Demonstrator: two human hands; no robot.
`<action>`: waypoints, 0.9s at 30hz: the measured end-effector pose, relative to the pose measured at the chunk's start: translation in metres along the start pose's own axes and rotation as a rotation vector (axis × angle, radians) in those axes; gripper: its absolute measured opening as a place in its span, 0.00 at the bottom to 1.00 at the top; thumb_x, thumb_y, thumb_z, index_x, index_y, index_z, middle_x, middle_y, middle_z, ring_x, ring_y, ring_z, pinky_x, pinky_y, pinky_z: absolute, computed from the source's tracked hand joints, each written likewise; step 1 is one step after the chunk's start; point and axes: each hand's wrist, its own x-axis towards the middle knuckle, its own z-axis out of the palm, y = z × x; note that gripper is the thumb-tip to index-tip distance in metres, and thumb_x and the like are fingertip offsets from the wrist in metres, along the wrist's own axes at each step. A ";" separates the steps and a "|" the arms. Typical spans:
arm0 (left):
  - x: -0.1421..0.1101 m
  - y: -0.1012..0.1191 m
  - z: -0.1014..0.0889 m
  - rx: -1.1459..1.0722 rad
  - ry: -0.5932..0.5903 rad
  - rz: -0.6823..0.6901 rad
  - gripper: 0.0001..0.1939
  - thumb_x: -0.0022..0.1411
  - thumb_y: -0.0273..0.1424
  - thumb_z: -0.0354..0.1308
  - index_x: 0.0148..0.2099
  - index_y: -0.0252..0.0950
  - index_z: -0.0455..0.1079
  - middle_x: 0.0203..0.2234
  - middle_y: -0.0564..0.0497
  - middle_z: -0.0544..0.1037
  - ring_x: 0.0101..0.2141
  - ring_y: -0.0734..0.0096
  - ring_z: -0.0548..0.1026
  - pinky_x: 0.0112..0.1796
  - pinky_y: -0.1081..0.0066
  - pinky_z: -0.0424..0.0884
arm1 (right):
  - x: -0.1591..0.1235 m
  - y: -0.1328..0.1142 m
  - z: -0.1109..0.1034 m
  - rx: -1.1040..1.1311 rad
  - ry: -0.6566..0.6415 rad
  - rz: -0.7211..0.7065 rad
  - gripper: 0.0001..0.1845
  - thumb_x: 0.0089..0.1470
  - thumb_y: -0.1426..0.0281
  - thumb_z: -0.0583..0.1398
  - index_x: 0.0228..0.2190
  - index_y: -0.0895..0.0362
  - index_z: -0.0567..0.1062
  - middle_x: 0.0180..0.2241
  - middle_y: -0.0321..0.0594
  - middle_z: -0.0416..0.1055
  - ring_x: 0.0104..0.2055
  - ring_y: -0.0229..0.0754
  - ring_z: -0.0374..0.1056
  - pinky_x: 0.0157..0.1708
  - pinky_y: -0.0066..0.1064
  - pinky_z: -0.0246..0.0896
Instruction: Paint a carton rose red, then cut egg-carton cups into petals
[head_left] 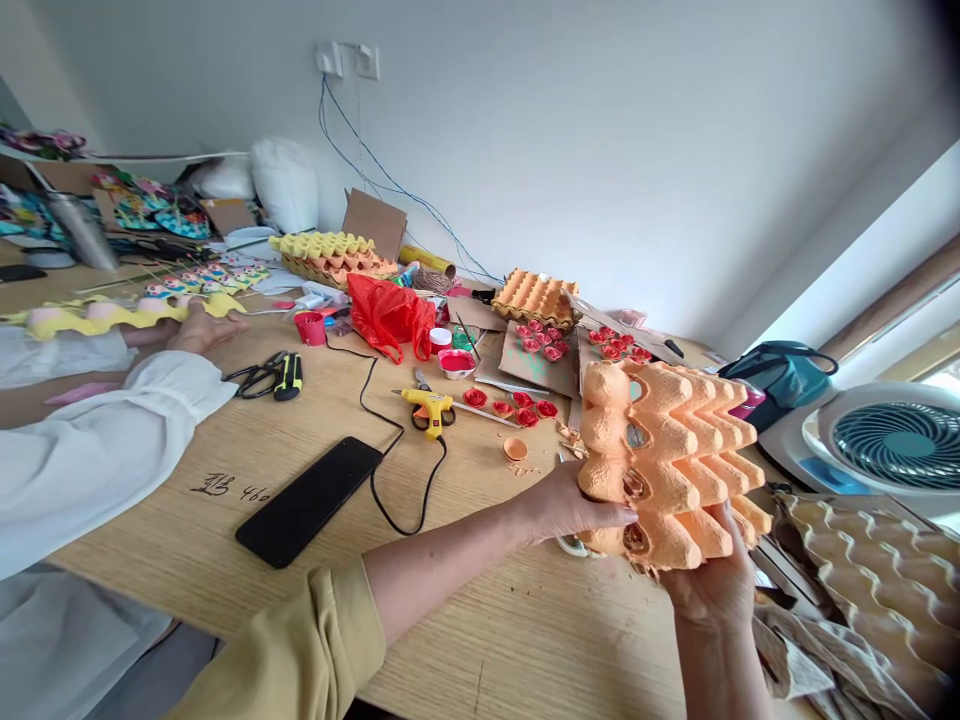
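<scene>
I hold an orange egg carton tray (667,455) above the wooden table (225,520), tilted on its side. My left hand (570,505) grips its near left edge, thumb over the cups. My right hand (712,580) supports it from underneath, fingers curled round the lower edge. Small red paper roses (510,405) and a cut orange cup (515,448) lie on the table just beyond the tray. A yellow glue gun (429,408) lies to their left.
A black phone (309,500) with a cable lies near me. Scissors (262,377), a red plastic bag (390,315), more egg trays (534,296) and cardboard with roses (541,345) fill the far side. A fan (885,440) stands right. Another person's white sleeve (97,450) and hand (202,328) are at left.
</scene>
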 end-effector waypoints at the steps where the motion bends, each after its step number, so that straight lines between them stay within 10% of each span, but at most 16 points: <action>1: 0.002 -0.001 -0.001 0.030 0.021 0.005 0.12 0.47 0.31 0.68 0.37 0.36 0.77 0.35 0.46 0.81 0.42 0.51 0.77 0.47 0.57 0.72 | 0.000 0.000 0.001 0.000 -0.006 -0.014 0.26 0.63 0.58 0.58 0.61 0.46 0.67 0.56 0.37 0.75 0.53 0.45 0.75 0.52 0.42 0.73; 11: 0.012 -0.009 -0.009 0.309 0.132 0.150 0.11 0.48 0.34 0.68 0.36 0.37 0.77 0.33 0.46 0.81 0.38 0.52 0.77 0.41 0.60 0.72 | 0.001 0.006 0.004 0.035 0.046 -0.050 0.23 0.63 0.60 0.59 0.58 0.49 0.72 0.52 0.37 0.78 0.50 0.44 0.77 0.50 0.39 0.75; 19: 0.007 -0.009 -0.003 0.024 0.025 0.090 0.18 0.47 0.35 0.69 0.42 0.36 0.77 0.40 0.45 0.81 0.44 0.51 0.77 0.48 0.57 0.71 | 0.009 0.015 -0.006 0.035 -0.048 0.082 0.25 0.62 0.55 0.59 0.58 0.48 0.71 0.51 0.39 0.78 0.50 0.45 0.77 0.53 0.45 0.72; 27: 0.006 0.011 -0.032 0.373 0.093 0.136 0.15 0.43 0.29 0.72 0.36 0.35 0.76 0.31 0.48 0.79 0.35 0.59 0.74 0.41 0.62 0.71 | 0.008 0.011 -0.005 0.060 -0.056 0.087 0.25 0.60 0.55 0.61 0.57 0.49 0.72 0.50 0.39 0.79 0.50 0.45 0.77 0.54 0.44 0.71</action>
